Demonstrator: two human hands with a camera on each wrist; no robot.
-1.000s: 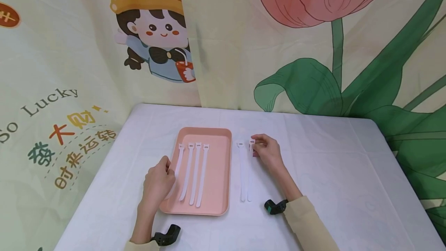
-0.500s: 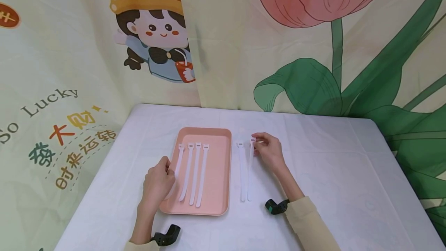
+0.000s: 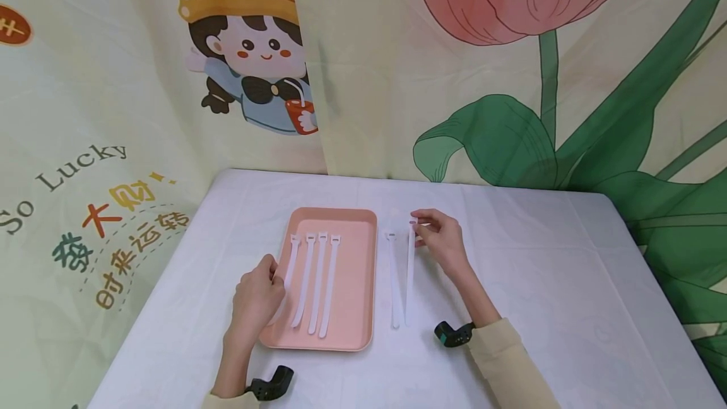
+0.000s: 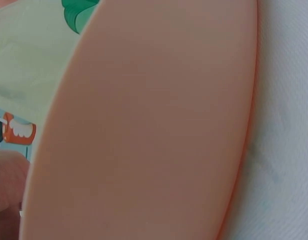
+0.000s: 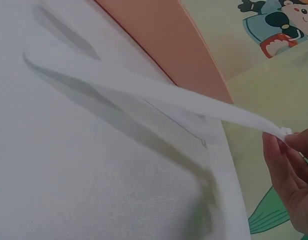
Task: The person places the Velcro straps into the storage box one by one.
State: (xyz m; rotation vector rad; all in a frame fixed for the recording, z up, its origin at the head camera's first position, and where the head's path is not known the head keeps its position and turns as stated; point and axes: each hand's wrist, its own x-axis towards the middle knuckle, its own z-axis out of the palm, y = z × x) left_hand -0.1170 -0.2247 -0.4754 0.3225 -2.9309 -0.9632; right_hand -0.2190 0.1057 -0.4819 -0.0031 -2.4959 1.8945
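Observation:
My right hand (image 3: 443, 242) pinches the slotted head of a white cable tie (image 3: 410, 270) between thumb and fingers. In the right wrist view that cable tie (image 5: 159, 92) slants from the fingertips down toward the white cloth, its shadow beneath it. A second white cable tie (image 3: 394, 283) lies just left of it, beside the tray. At the left rim of the pink tray (image 3: 358, 283), my left hand (image 3: 258, 295) has its fingers curled on the edge. Several more white cable ties (image 3: 328, 289) lie side by side in the tray, the leftmost partly hidden by the left hand.
A white cloth covers the table (image 3: 539, 283), with its far edge against a printed curtain (image 3: 369, 81). Black wrist cameras (image 3: 272, 384) sit on both wrists, low over the cloth.
My right hand has lifted the head of the cable tie up and slightly away, so the strap now rises off the cloth. The left hand and tray have stayed put.

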